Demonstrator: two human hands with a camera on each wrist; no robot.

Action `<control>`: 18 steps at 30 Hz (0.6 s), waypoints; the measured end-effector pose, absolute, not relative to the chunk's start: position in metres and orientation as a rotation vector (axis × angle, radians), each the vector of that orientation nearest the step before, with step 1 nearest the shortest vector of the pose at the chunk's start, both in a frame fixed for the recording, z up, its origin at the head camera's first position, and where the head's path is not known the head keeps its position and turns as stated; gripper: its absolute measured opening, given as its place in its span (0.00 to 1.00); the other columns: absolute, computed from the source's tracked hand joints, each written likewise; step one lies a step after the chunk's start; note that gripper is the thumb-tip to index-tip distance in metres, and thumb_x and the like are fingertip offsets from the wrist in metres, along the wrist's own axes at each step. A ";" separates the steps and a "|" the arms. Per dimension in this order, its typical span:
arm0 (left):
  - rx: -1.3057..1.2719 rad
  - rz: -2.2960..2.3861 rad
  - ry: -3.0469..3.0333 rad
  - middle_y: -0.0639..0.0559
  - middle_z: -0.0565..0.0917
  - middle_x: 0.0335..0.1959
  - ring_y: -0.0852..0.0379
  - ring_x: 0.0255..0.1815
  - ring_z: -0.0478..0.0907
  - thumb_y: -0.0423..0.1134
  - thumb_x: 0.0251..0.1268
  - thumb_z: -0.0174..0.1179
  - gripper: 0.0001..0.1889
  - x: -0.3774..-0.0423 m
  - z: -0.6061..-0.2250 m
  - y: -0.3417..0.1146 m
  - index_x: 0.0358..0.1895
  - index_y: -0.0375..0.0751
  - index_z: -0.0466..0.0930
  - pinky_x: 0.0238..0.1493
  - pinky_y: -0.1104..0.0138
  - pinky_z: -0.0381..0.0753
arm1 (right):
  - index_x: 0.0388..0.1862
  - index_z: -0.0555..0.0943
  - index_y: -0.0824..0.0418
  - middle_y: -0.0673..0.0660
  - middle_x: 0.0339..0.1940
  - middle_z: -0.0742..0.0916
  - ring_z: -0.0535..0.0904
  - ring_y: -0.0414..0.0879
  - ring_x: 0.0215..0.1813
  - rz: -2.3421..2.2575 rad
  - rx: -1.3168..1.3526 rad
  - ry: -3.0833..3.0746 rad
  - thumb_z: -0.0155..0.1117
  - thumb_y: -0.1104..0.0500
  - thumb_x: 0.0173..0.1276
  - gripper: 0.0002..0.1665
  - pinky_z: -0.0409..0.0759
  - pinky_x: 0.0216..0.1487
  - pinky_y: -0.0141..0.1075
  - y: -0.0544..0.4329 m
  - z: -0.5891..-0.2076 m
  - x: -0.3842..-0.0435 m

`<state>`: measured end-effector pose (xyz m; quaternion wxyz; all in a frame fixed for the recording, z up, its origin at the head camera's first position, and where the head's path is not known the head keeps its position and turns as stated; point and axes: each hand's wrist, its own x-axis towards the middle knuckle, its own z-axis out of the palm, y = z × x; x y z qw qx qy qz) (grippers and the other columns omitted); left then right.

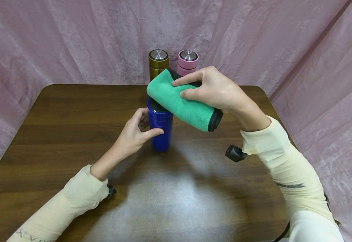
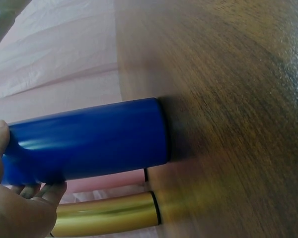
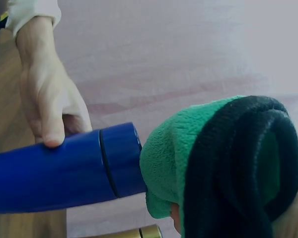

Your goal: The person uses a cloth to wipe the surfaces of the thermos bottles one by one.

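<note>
A blue tumbler (image 1: 161, 129) with a dark lid stands upright on the wooden table. My left hand (image 1: 138, 131) grips its side, thumb across the front and fingers behind; in the left wrist view the tumbler (image 2: 99, 141) shows its base at the tabletop. In my right hand (image 1: 215, 89) is a folded green cloth (image 1: 182, 102) with black edging, pinched between thumb and fingers. The cloth's left end lies over the tumbler's top and hides part of the lid. In the right wrist view, the rolled cloth (image 3: 171, 148) meets the tumbler's upper end.
Behind the cloth, toward the table's (image 1: 73, 134) far edge, stand a gold bottle (image 1: 159, 64) and a pink bottle (image 1: 188, 64), both with silver-topped lids. A pink curtain (image 1: 103, 40) hangs behind the table and along its sides.
</note>
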<state>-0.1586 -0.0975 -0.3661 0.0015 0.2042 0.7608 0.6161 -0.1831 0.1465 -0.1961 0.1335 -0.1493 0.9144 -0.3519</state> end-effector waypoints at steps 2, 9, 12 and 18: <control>0.643 1.931 2.391 0.39 0.82 0.60 0.48 0.63 0.79 0.29 0.62 0.74 0.34 -0.159 -0.366 -0.098 0.68 0.31 0.66 0.68 0.57 0.76 | 0.63 0.86 0.41 0.51 0.58 0.84 0.81 0.52 0.39 -1.010 -0.402 2.654 0.68 0.54 0.71 0.22 0.81 0.38 0.40 0.150 -0.196 -0.184; 0.634 1.914 2.415 0.39 0.82 0.61 0.47 0.64 0.79 0.29 0.61 0.74 0.34 -0.159 -0.366 -0.098 0.68 0.31 0.66 0.69 0.55 0.76 | 0.62 0.86 0.42 0.51 0.60 0.84 0.81 0.52 0.40 -0.966 -0.409 2.676 0.68 0.53 0.71 0.22 0.81 0.38 0.41 0.162 -0.199 -0.179; 0.625 1.911 2.423 0.38 0.82 0.60 0.46 0.64 0.79 0.29 0.61 0.74 0.34 -0.158 -0.366 -0.098 0.68 0.31 0.66 0.69 0.55 0.75 | 0.62 0.86 0.42 0.50 0.59 0.85 0.82 0.53 0.38 -0.974 -0.430 2.672 0.67 0.54 0.70 0.22 0.81 0.37 0.41 0.167 -0.201 -0.174; 0.618 1.902 2.423 0.38 0.82 0.59 0.46 0.63 0.79 0.29 0.61 0.74 0.34 -0.159 -0.365 -0.098 0.67 0.31 0.66 0.69 0.56 0.75 | 0.61 0.87 0.44 0.50 0.61 0.85 0.82 0.52 0.39 -1.002 -0.480 2.648 0.68 0.56 0.69 0.21 0.82 0.37 0.42 0.172 -0.203 -0.162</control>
